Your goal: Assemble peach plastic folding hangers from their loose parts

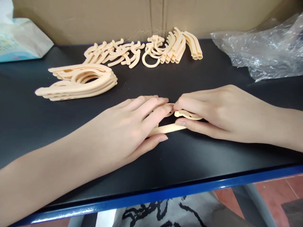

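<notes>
Plainly, left hand (137, 118) and right hand (216, 113) grip cream pieces (169, 128), black tabletop (189, 167) over red tiles (274, 190)

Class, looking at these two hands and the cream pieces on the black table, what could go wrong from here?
Pinching: the left grip and right grip come very close together at the cream strip, so skin might get nipped.
Knocking: the stacked cream frames lie beyond the left forearm, so a sweep of that arm could shift them.
Mixing: tube-like pieces lie beside ring-shaped pieces, so they may get muddled.
</notes>
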Available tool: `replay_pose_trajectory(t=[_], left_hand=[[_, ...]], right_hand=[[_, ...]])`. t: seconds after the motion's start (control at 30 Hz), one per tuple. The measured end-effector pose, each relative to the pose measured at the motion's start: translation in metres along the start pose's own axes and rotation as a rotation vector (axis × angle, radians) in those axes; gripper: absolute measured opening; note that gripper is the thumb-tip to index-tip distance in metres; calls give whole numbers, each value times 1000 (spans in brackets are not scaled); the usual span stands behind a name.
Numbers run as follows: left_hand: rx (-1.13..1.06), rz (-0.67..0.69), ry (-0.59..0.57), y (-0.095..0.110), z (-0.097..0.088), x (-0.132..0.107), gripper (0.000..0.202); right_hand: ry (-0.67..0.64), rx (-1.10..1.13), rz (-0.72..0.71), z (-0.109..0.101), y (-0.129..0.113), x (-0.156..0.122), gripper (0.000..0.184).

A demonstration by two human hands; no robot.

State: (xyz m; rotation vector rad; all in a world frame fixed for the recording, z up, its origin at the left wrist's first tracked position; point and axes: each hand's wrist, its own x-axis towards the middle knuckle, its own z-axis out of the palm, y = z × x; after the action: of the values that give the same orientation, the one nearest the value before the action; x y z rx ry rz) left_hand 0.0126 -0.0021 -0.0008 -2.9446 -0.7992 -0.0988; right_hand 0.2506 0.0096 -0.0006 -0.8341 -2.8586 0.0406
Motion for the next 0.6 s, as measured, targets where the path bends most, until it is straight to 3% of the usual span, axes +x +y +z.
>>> replay_pose_trajectory(t=[0.6], left_hand=[[-1,-11,10,1,0,-1,43]], right_hand=[[-3,2,2,0,1,0,28]])
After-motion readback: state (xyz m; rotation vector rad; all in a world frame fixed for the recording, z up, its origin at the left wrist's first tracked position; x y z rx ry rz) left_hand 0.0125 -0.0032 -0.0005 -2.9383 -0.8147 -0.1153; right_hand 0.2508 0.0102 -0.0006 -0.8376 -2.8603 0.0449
